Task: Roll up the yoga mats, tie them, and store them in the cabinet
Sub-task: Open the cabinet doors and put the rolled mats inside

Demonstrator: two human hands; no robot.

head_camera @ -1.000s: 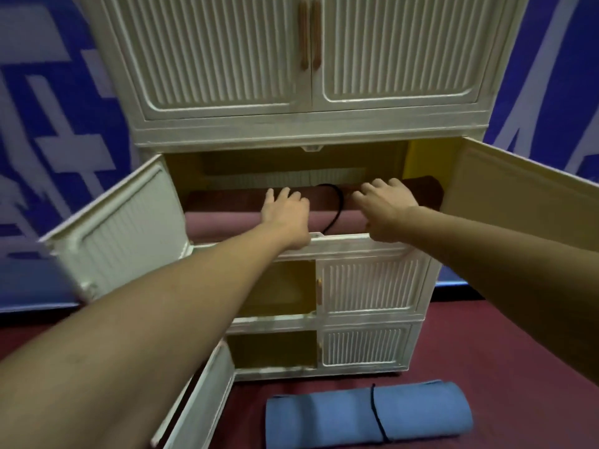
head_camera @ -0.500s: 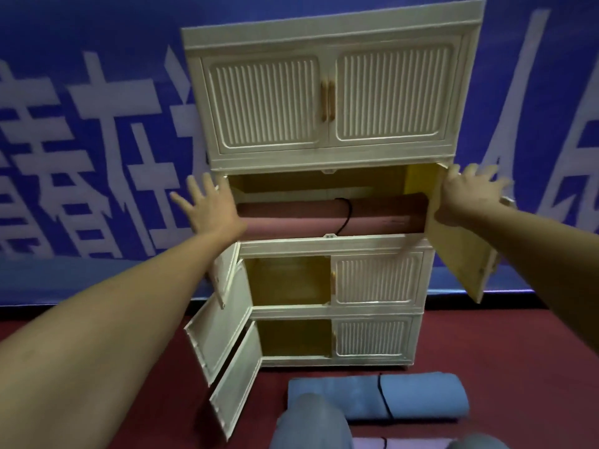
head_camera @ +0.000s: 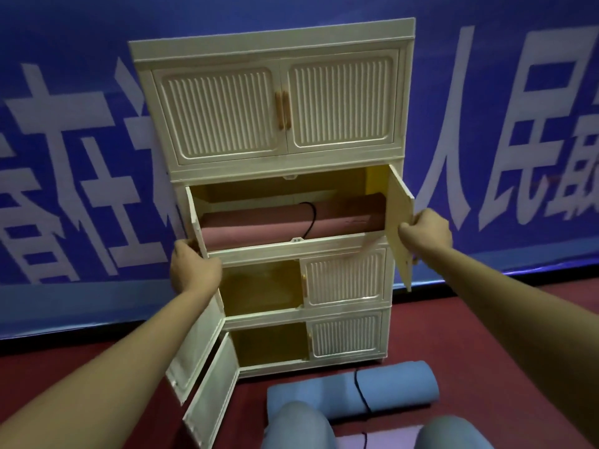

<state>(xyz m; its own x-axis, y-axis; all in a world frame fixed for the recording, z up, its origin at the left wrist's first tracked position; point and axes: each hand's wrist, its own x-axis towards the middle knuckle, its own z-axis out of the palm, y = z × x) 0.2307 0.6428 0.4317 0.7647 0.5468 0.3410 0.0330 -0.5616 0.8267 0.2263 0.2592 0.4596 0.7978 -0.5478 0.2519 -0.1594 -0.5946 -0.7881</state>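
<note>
Head view: we kneel facing the cream cabinet [head_camera: 275, 102], which stands against a blue wall with large white characters [head_camera: 64, 157]. Our left hand [head_camera: 193, 270] grips the edge of the left door [head_camera: 196, 218] of the second tier, fingers curled round it. Our right hand [head_camera: 426, 233] grips the outer edge of the right door [head_camera: 400, 228] of the same tier, thumb on the inner face, fingers wrapped behind. Both doors stand partly open.

Inside that tier lies the pink mat [head_camera: 275, 222], rolled up, lying lengthwise from left to right, with a black cord [head_camera: 309, 218] looped round its middle. Below, the left doors of the two lower tiers hang open toward us, their right doors closed; the top tier is closed.

On the red floor [head_camera: 486, 335], near the cabinet's foot, lies the blue mat [head_camera: 350, 393], rolled and tied with a dark cord. Nearer us, between our knees [head_camera: 298, 426], part of a pale mat [head_camera: 372, 440] with a cord shows.
</note>
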